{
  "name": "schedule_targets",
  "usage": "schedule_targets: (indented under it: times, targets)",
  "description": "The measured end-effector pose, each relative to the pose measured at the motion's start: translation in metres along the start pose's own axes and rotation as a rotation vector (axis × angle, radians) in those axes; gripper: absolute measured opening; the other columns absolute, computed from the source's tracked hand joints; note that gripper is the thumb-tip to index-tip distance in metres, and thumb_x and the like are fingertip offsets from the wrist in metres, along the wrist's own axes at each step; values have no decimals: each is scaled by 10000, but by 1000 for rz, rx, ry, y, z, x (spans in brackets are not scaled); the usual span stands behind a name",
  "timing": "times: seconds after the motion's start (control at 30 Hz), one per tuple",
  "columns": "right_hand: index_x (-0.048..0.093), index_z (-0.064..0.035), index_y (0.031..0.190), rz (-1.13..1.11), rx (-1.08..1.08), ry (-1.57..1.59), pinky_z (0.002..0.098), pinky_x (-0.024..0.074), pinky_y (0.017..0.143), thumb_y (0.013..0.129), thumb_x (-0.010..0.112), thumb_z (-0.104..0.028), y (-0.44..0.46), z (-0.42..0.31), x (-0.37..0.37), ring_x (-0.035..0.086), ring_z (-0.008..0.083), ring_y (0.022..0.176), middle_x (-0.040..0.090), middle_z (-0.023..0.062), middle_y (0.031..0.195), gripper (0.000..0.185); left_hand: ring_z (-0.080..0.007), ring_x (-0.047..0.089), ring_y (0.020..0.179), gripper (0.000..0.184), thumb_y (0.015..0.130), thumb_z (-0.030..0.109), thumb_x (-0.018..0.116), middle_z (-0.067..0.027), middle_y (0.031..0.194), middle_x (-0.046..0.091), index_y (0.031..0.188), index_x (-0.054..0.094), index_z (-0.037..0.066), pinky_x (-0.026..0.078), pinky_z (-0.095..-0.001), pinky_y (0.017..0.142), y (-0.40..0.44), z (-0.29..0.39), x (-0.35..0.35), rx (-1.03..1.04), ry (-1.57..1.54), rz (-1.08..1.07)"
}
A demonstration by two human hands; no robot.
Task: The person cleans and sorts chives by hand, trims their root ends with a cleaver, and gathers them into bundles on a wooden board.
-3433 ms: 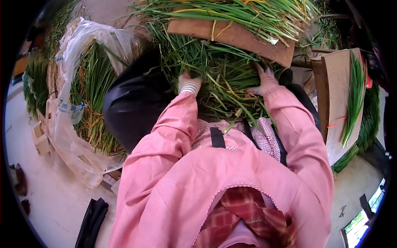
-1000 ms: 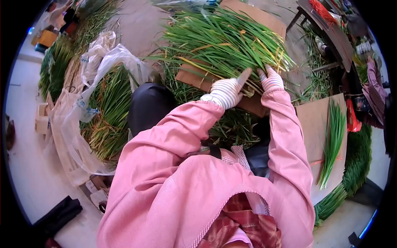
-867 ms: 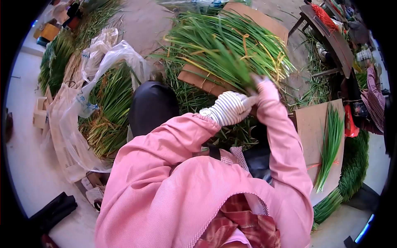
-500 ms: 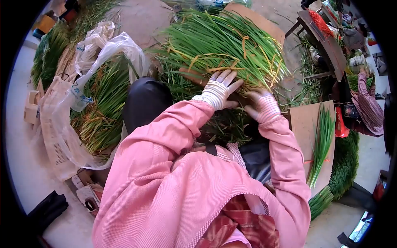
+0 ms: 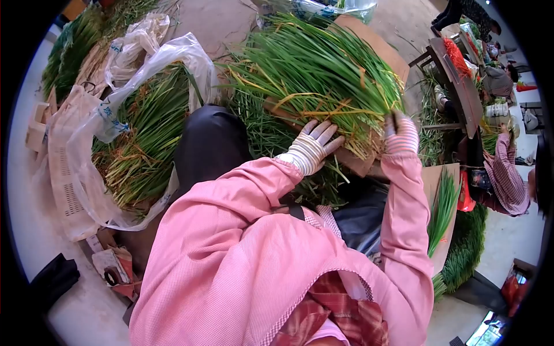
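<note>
A thick pile of long green leafy stalks (image 5: 311, 69), mixed with yellow blades, lies on a brown board (image 5: 378, 43) in front of me. My left hand (image 5: 314, 147), in a striped glove, rests at the pile's near edge with its fingers spread. Further right, my right hand (image 5: 400, 135), also gloved, is at the stalk ends by the pile's right side; its fingers are bent and blurred, and what they grip, if anything, is unclear. Loose green leaves (image 5: 320, 187) lie below the board, between my legs.
At the left, clear plastic (image 5: 193, 52) surrounds more stalks (image 5: 147, 144). A board (image 5: 444, 230) with a green bundle (image 5: 441, 210) stands at my right. Beyond it are a dark bench (image 5: 461, 95) with red material (image 5: 456, 56) and a person in a checked sleeve (image 5: 505, 173).
My right hand has moved right and forward, from beside my left hand to the stalk ends. My left hand stays spread at the near edge. The view has shifted slightly.
</note>
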State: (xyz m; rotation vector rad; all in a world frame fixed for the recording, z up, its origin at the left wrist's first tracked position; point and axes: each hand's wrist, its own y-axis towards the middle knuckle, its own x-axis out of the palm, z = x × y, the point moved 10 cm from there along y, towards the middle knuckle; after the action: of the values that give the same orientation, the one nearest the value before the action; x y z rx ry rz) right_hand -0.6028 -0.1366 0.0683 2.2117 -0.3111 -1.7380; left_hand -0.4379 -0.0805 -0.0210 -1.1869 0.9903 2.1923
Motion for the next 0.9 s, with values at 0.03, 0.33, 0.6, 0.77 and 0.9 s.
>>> schedule_targets:
  times: [0.03,0.33,0.6,0.77,0.9]
  targets:
    - [577,-73,907,59,-5,-19,398,427,650,798,542,-253,3,-10,-22,543,334,738,579,181,825,213,-327,322,1169,762,530,252,677,-149,1251,352,1221,374,141,231,-479,967,-1,1,0,7,7,-6]
    - [579,-60,927,260,472,760,231,417,571,826,540,-208,-12,103,-80,496,108,623,575,30,738,183,-298,368,1132,507,591,242,650,-114,1175,423,1063,489,147,284,-471,928,1,7,-37,35,-90,82]
    - [506,-64,1026,-108,851,1166,253,396,445,833,520,-245,-97,25,35,495,127,523,555,29,714,265,-185,554,751,137,701,152,638,-56,781,586,804,603,68,440,-305,682,-20,48,-80,-97,-892,226]
    - [536,-17,1017,-231,799,1518,232,443,635,766,626,-157,-146,-28,88,542,118,709,580,40,830,300,-83,529,664,140,757,96,619,-21,760,604,855,594,-1,432,-203,613,-64,-5,-15,-743,-1460,180]
    - [546,-17,1006,-229,621,1576,213,433,624,745,647,-127,-154,-61,73,535,96,698,585,25,827,301,-60,479,553,270,726,221,674,18,654,541,897,576,36,380,-189,491,-58,-17,-10,-825,-1345,124]
